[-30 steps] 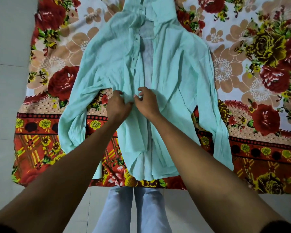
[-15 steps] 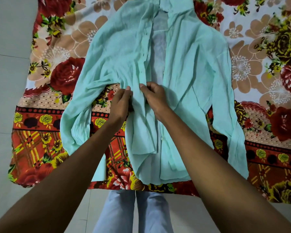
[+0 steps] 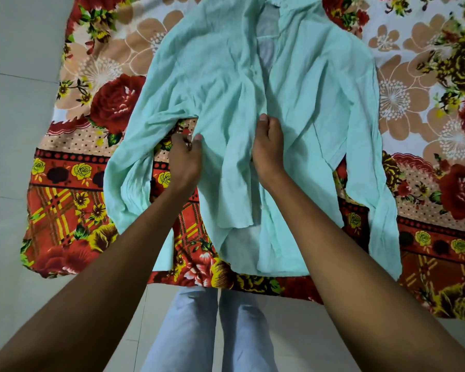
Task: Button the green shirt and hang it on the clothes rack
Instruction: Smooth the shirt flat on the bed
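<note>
The pale green shirt [image 3: 314, 84] lies front up on a flowered bedsheet, its front open down the middle and both sleeves spread outward. My left hand [image 3: 184, 159] pinches the shirt's left front panel near its side seam. My right hand [image 3: 267, 146] has its fingers curled on the right front panel at the middle opening. The two hands are a palm's width apart, with a fold of the left panel bunched between them. No clothes rack is in view.
The red, orange and yellow flowered bedsheet [image 3: 73, 205] covers the surface and ends close in front of me. Pale floor tiles [image 3: 14, 130] lie to the left. My legs in light trousers [image 3: 212, 331] stand below the sheet's edge.
My hands have moved apart: the left one went left and down along its panel, and the right one stayed at the opening. The camera has come closer to the shirt.
</note>
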Available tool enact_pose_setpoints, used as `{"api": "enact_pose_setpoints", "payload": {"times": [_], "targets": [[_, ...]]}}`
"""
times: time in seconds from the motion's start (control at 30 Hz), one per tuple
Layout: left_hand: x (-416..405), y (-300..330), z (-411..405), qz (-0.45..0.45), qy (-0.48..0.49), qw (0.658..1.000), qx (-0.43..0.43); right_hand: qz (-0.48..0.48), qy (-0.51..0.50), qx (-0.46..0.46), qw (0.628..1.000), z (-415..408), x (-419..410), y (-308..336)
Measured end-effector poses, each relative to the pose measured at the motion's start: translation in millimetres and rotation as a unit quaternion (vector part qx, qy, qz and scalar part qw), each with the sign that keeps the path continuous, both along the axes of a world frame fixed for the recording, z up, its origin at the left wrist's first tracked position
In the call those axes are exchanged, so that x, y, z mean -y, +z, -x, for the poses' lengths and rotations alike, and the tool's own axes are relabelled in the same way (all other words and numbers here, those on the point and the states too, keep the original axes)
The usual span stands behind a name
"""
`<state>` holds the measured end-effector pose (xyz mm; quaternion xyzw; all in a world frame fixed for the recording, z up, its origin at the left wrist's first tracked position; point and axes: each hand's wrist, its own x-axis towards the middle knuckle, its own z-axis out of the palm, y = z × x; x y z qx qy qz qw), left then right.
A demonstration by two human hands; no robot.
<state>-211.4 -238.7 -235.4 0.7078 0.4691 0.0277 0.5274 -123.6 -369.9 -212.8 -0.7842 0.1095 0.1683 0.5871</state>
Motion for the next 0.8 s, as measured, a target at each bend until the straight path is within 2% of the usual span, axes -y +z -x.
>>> {"api": "enact_pose_setpoints", "payload": {"times": [0.03,0.1,0.17,0.23,0.33,0.47,0.53,0.6,0.67,0.73,0.8], "targets": [[5,1,8,0.026,-0.003,1.000,0.004,-0.011,0.017,-0.012,1.000,4,3,5],[11,2,23,0.052,-0.069,0.995,-0.040,-0.007,0.079,-0.041,0.996,11,10,13],[14,-2,38,0.037,-0.136,0.988,-0.060,0.007,0.153,-0.071,0.986,18,19,18],[12,-5,54,-0.014,-0.126,0.991,-0.036,-0.013,0.197,-0.095,0.976,28,30,22],[14,-5,70,-0.099,-0.090,0.990,-0.039,-0.066,0.193,-0.109,0.973,42,48,28],[26,7,83,-0.208,-0.082,0.974,-0.036,-0.079,0.205,-0.117,0.968,62,65,33],[34,16,87,-0.259,-0.114,0.959,-0.013,-0.073,0.215,-0.128,0.965,68,71,36],[47,26,92,-0.219,-0.200,0.955,0.023,-0.080,0.219,-0.147,0.961,73,77,42],[59,36,92,-0.084,-0.270,0.959,0.021,-0.083,0.222,-0.159,0.959,73,80,45],[68,45,92,0.038,-0.282,0.959,0.006,-0.072,0.230,-0.157,0.958,73,85,50],[74,50,91,0.113,-0.270,0.956,0.023,-0.058,0.248,-0.150,0.955,73,90,54]]}}
